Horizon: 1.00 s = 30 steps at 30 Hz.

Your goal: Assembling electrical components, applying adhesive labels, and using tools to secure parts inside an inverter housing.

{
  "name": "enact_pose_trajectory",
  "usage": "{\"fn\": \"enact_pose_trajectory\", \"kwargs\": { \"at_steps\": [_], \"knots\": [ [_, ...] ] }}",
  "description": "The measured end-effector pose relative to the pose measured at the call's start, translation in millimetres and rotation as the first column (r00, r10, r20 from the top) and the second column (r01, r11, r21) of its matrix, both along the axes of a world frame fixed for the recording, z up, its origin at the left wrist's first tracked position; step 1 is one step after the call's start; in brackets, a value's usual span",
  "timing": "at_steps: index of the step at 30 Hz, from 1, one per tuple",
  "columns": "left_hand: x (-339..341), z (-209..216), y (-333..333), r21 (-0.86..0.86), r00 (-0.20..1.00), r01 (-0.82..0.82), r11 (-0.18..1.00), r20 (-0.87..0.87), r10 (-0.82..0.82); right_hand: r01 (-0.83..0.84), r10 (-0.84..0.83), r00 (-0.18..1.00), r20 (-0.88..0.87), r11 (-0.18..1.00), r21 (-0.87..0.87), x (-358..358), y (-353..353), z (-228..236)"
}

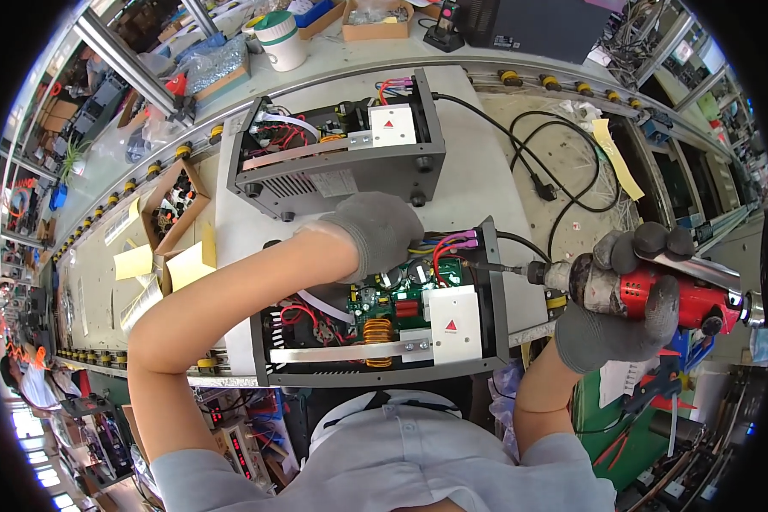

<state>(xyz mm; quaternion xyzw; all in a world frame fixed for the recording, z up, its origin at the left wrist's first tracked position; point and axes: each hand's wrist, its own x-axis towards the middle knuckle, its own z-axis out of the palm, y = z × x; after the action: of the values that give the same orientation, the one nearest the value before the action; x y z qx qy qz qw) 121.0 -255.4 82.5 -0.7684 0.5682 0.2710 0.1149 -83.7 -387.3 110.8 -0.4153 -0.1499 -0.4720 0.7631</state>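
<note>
In front of me an open power unit with a grey metal case (384, 374) shows a green circuit board (375, 294), an orange-wound coil (377, 340) and a white plate (454, 324) with a red triangle. My left hand (374, 235), in a grey glove, is closed at the case's far side; its fingertips and whatever they hold are hidden. My right hand (631, 294), also gloved, wraps round a red air screwdriver (687, 299). The tool lies sideways, its long bit (491, 268) reaching left to the case's right side panel near red wires with purple connectors. Contact there cannot be made out.
A second open unit (341, 175) stands behind, its black power cord (610, 183) coiled at the right. A cardboard box of small parts (176, 205) and yellow paper sheets (192, 260) lie left. Roller rails (550, 83) edge the bench. A white bucket (280, 41) stands at the back.
</note>
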Motion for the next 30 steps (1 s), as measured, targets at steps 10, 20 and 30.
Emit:
{"fn": "enact_pose_trajectory", "kwargs": {
  "at_steps": [10, 20, 30],
  "knots": [
    [5.2, -42.3, -2.4, -0.163, 0.722, -0.589, 0.791, -0.545, 0.426, 0.043, -0.046, 0.992, -0.118, 0.999, -0.028, 14.5, 0.2, -6.6],
    [-11.3, -54.1, -11.9, 0.026, 0.27, -0.804, 0.594, -0.874, 0.404, 0.166, -0.155, 0.962, -0.226, 0.986, 0.03, 15.1, 6.3, -1.6],
    [-12.5, -57.4, -8.4, 0.065, 0.128, -0.877, 0.476, -0.924, 0.362, 0.169, -0.151, 0.954, -0.258, 0.984, 0.048, 9.8, 8.4, -3.8]
  ]
}}
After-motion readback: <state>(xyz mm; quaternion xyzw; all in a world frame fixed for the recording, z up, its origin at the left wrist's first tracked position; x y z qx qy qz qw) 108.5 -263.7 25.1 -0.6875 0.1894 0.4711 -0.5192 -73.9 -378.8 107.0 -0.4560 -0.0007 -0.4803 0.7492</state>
